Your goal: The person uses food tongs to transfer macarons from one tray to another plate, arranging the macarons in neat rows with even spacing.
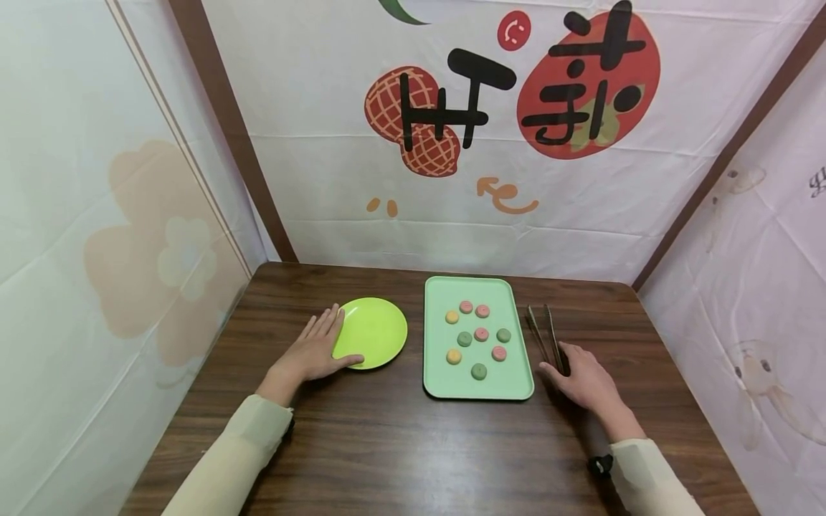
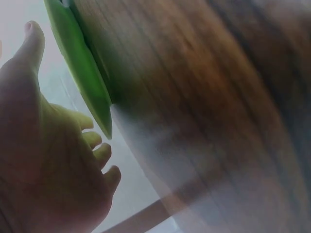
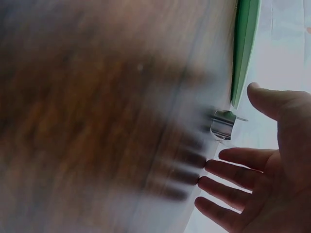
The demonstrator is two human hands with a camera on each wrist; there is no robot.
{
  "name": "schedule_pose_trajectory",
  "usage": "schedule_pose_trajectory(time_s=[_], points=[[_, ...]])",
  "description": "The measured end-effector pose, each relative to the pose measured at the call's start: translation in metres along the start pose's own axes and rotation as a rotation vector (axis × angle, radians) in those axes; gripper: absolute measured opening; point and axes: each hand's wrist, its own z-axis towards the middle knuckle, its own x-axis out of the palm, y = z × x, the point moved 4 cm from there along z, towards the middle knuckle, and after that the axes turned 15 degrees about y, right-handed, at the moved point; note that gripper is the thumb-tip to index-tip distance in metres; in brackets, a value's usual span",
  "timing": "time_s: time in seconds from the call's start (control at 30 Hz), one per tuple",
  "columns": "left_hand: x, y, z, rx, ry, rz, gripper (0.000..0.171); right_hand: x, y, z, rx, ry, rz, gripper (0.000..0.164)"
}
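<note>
Evidently we are at the opening step, with both hands brought to our things and, as we judge it, nothing lifted yet. Our left hand (image 1: 315, 352) lies at the near left side of the yellow-green plate (image 1: 374, 333), fingers straight, thumb spread well away from them; the plate's rim runs between thumb and forefinger, though we cannot tell how firmly either touches it. Our right hand (image 1: 586, 380) has its fingers extended and slightly parted, pinching nothing: the metal tongs (image 3: 223, 127) sit in the gap between thumb and forefinger, bent end nearest us, tips pointing beyond our fingertips. Just left of the right thumb is the green tray (image 1: 442, 380), bearing small round pieces (image 1: 481, 334) in pink, yellow and green. The next move, we think, calls for closing the right thumb and fingers on both tong arms from the sides, without nudging the tray, while the left fingers take the plate's rim lightly.
</note>
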Motion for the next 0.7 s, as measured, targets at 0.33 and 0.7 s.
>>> schedule_pose_trajectory(time_s=[0.33,0.7], points=[[0.0008,-0.0013,0.0011,0.001,0.053,-0.033,0.123,-0.0023,0.0037,0.0018,0.028,-0.008,-0.011,0.078],[0.0027,0.0003,0.0014,0.004,0.061,-0.046,0.127,-0.0015,0.0047,0.0035,0.058,-0.023,-0.013,0.070]])
